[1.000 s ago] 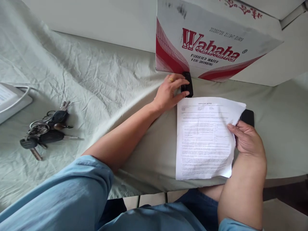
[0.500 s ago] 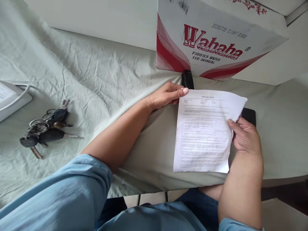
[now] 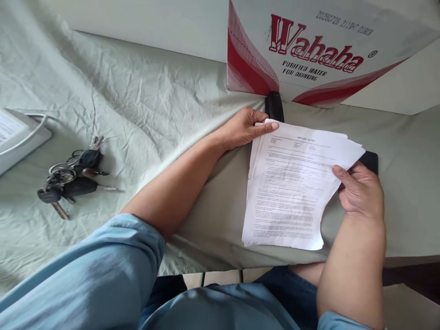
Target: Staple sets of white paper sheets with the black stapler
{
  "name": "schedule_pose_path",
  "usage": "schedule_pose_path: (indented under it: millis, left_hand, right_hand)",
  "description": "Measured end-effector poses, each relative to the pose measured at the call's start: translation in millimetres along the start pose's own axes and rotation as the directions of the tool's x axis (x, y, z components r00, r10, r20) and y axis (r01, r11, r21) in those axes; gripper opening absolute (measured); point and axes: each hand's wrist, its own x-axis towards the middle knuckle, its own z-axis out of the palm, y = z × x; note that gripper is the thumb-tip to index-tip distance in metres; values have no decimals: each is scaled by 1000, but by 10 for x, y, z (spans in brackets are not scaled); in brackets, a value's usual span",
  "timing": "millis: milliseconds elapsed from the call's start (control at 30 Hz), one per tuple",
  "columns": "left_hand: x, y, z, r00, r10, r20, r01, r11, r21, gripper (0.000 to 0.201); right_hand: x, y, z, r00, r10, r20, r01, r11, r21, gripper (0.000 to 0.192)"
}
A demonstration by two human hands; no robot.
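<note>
Green cloth (image 3: 192, 91) is spread below; sheets (image 3: 292, 192) are pinched by the left hand (image 3: 248, 126) at one corner, by the right hand (image 3: 360, 191) at one side: already stacked, edges left uneven.

It looked like a home or a small office, and which of the two was too close to call! The tabletop (image 3: 144, 91), draped in creased grey-green cloth (image 3: 409, 206), ran up to plain white panelling (image 3: 144, 27), a Wahaha drinking-water carton (image 3: 302, 87) stood right there at the back, a bunch of keys (image 3: 80, 185) sprawled on the left, and printed sheets (image 3: 292, 192) added a desk-work look!
</note>
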Motion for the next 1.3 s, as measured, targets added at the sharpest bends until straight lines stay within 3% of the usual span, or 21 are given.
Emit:
schedule_pose_path:
  millis: [133,333,567,833,967,1067,1300]
  left_hand:
    - [-25,77,-6,1000,-14,26,14,1000,0,66]
    - [-6,99,-27,990,-108,88,122,976,-182,23]
    - [-12,130,-38,982,-165,86,180,962,-204,13]
    - [-22,171,-28,978,-195,68,205,959,-195,13]
    - [-35,158,-46,984,-153,88,166,972,-166,41]
    - [-17,117,-53,987,-132,91,141,984,-105,41]
    - [40,60,-64,992,-108,59,110,994,-28,49]
  right_hand:
    - [-25,-5,-7,998,-55,-18,54,998,-31,63]
    - [12,-13,-120,989,-112,-98,109,994,-31,62]
    - [13,-31,-168,986,-139,-96,135,990,-42,63]
    - [-11,-28,-95,990,-118,-79,115,993,-41,67]
    - [-13,-29,-89,990,-114,-82,111,993,-42,65]
    - [4,-18,-92,990,-113,-78,111,993,-34,65]
    - [112,18,-142,963,-163,-213,155,986,-53,69]
